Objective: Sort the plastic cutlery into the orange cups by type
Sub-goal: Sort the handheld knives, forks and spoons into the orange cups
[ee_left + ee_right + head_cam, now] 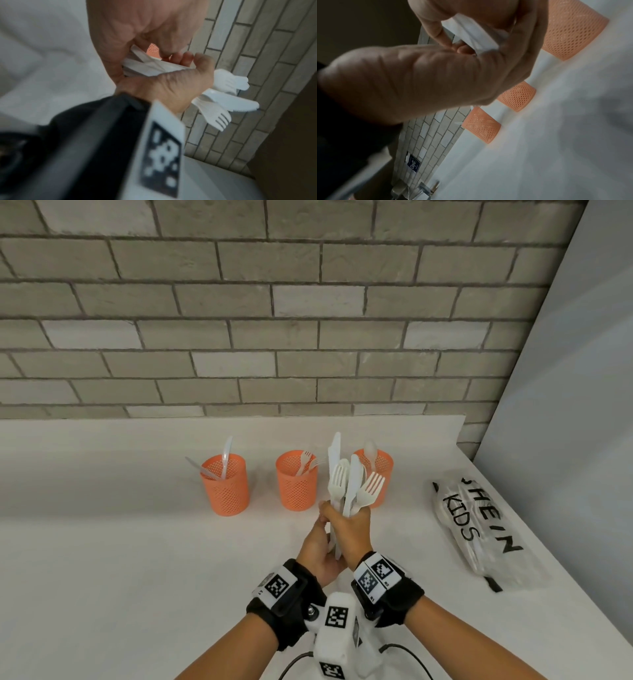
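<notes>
a white bench (102,542) runs up to a grey brick wall (239,302), with a pale panel (582,371) closing off its right end. three orange mesh cups stand in a row near the back edge: the left cup (226,487) holds clear knives, the middle cup (296,481) holds forks, the right cup (380,470) holds a spoon. a printed plastic bag (486,529) lies by the right edge. in front of the right cup, the right hand (349,529) has its grip closed round a bundle of white cutlery (349,477), forks and knives upright. the left hand (318,546) pinches the handles low down.
</notes>
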`<state>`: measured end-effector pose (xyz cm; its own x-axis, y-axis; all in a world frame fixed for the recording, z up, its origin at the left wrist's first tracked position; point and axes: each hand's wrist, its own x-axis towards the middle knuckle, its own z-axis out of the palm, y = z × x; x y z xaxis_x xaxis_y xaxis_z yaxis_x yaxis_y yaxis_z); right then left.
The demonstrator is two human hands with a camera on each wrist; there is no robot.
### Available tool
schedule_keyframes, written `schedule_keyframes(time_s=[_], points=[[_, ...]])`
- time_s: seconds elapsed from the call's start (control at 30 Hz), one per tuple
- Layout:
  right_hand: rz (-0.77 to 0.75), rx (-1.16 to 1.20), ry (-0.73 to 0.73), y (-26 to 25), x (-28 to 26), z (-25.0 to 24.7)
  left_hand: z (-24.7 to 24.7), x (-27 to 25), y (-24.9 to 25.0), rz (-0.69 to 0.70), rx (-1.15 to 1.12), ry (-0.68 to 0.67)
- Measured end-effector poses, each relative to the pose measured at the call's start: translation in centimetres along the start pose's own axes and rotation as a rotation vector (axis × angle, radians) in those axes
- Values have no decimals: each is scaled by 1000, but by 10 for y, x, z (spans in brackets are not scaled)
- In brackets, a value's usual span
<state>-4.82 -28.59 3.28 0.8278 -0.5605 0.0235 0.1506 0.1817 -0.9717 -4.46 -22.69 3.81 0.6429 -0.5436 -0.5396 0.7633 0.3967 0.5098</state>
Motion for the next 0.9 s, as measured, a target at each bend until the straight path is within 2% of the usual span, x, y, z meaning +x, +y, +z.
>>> schedule_keyframes(time_s=[0.13,0.27,0.47,0.5,0.57,0.63,0.7,0.77,0.9], points=[[28,-16,-5,3,-2,4,-11,4,-7,-31,14,19],[4,-103,-98,14,-2,7,-19,10,-8,20,5,30],[61,-181,-202,17,-1,13,-26,8,-1,83,102,77],[84,-164,-207,17,-1,15,-29,6,3,51,150,82],[108,-123,-216,15,2,17,-36,0,16,-3,422,104],[132,-101,-202,12,7,17,-44,-1,33,74,795,154],[185,-55,-200,10,11,16,-51,2,53,251,972,183],[242,-57,-222,11,10,14,-53,3,71,390,1000,191],[314,-115,-292,18,2,14,-44,-4,98,533,894,176]])
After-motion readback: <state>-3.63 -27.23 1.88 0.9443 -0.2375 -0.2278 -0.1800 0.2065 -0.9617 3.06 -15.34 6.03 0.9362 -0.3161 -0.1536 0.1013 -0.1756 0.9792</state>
